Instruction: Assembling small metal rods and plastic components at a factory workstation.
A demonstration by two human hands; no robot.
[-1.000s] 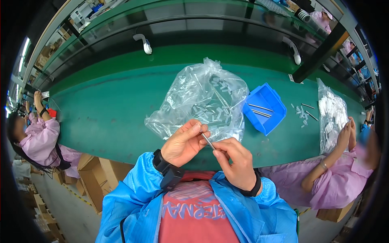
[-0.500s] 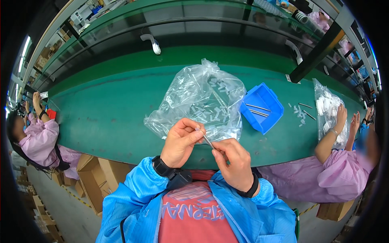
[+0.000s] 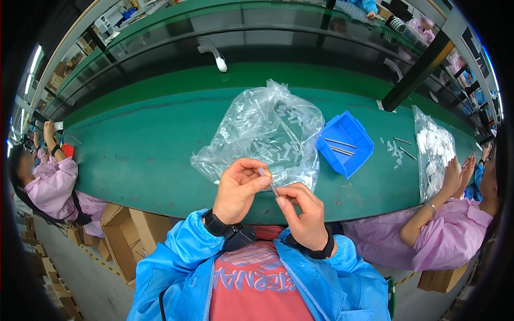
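Metal rod (image 3: 275, 191), centre of frame
The left hand (image 3: 234, 193) pinches a clear tube (image 3: 262, 171) at its upper end; the right hand's (image 3: 304, 216) fingers grip lower down, likely for steady alignment.

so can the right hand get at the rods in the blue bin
Probably yes: the blue bin is open on top and nothing visible blocks the right hand, though its grip is on another rod.

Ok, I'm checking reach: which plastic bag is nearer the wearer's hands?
The clear bag of small tubes, just beyond the left hand; the bag of white pieces lies farther right.
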